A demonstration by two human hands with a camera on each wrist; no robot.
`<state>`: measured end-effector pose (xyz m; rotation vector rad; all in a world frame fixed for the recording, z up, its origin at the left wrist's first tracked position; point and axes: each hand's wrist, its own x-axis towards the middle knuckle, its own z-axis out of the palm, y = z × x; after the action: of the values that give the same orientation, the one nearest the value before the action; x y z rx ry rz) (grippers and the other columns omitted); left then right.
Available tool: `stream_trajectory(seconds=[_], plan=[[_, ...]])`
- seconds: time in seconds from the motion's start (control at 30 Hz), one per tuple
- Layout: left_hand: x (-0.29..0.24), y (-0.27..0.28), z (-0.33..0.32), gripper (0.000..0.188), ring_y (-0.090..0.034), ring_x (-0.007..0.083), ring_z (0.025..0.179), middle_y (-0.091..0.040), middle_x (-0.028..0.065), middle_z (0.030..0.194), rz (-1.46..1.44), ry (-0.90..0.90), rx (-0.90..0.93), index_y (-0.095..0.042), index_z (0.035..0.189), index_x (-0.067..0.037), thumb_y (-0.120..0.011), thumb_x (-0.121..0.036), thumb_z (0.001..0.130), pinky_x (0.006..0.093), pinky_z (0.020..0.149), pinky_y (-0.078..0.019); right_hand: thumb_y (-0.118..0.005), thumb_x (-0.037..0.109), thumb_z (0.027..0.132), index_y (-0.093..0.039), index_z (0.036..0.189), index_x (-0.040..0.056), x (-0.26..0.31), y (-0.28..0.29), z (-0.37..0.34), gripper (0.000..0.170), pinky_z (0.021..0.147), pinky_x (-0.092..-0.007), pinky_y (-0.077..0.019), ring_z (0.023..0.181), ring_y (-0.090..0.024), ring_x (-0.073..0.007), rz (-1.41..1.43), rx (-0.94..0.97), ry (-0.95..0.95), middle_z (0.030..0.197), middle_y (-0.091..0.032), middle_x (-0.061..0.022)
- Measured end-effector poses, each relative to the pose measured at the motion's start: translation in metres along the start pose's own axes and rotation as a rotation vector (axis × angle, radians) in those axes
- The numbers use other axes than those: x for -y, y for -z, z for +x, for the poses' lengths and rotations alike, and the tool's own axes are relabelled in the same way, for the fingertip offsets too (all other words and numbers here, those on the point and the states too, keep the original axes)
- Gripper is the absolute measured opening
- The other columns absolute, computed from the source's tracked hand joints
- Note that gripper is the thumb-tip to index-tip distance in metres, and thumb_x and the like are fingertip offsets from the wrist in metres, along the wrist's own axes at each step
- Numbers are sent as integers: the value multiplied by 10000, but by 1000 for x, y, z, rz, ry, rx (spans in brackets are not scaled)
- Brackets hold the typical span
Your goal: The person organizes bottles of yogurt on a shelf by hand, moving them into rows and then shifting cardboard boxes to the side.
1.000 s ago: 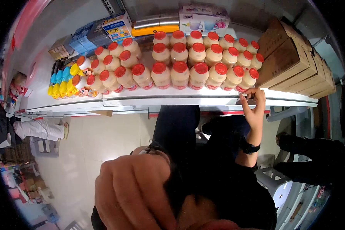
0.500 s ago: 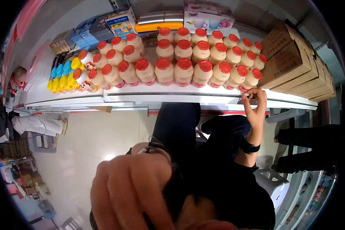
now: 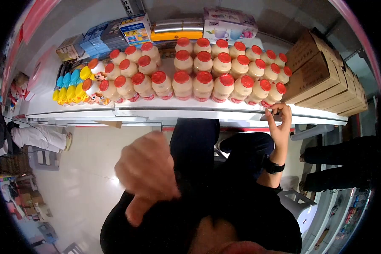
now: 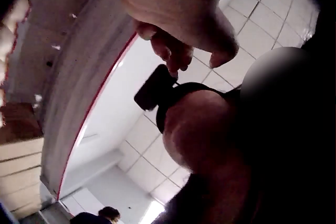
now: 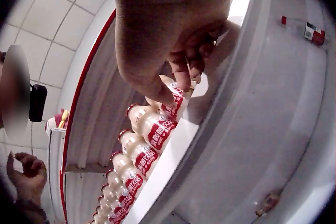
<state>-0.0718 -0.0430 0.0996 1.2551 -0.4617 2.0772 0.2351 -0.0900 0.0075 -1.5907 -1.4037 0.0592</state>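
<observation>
Red-capped bottles of pale drink (image 3: 203, 86) stand in rows on a white shelf (image 3: 190, 113). My right hand (image 3: 280, 127) is at the shelf's front edge, beside the rightmost front bottle (image 3: 274, 93). In the right wrist view, the bent fingers of my right hand (image 5: 173, 40) lie close against the end bottle (image 5: 176, 100); contact is unclear. Blurred in the head view, my left hand (image 3: 148, 171) is raised over my lap, thumb apart. The left wrist view shows my left hand (image 4: 176, 22) with loosely bent fingers and nothing held.
Cardboard boxes (image 3: 315, 80) stand at the shelf's right end. Yellow-capped items (image 3: 70, 94) are at the left; a mug box (image 3: 229, 26) and an orange box (image 3: 177, 35) are behind. Grey stools (image 3: 299, 209) and another person's dark-clothed legs (image 3: 340, 168) are at the right.
My left hand has moved up and away from the head camera, turning so its thumb shows. My right hand has stayed by the end bottle.
</observation>
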Motion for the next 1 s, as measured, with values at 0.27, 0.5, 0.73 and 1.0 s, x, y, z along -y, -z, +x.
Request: stream_trajectory(seconds=[0.27, 0.5, 0.73, 1.0], plan=[[11, 59, -22, 391, -461, 204, 512, -467, 22, 570, 192, 829, 518, -446, 585, -104, -782, -213, 753, 311, 502, -291, -678, 68, 876, -529, 878, 41, -10, 5, -2, 152, 672, -239, -361, 725, -441, -89, 232, -9, -161, 778, -517, 13], [56, 43, -40, 176, -611, 213, 662, -634, 74, 724, 211, 961, 679, -588, 722, -49, -750, -90, 775, 321, 628, -453, -600, 121, 958, -546, 773, 12, -11, 14, -2, 221, 666, -241, -415, 705, -527, -101, 379, 15, -124, 735, -574, -13], [82, 26, -63, 405, -661, 293, 1140, -695, 168, 1204, 158, 896, 778, -699, 1170, 3, -722, -107, 781, 384, 1003, -500, -528, 218, 989, -616, 775, -35, -17, 14, 3, 342, 728, -312, -493, 720, -637, -203, 661, 34, -169, 771, -665, -122], [102, 9, -74, 493, -638, 294, 1185, -670, 187, 1244, 267, 881, 914, -676, 1227, -1, -761, -191, 780, 378, 1029, -486, -546, 270, 951, -698, 833, -75, -41, 11, 13, 395, 797, -356, -537, 783, -698, -277, 776, 154, -119, 820, -720, -191]])
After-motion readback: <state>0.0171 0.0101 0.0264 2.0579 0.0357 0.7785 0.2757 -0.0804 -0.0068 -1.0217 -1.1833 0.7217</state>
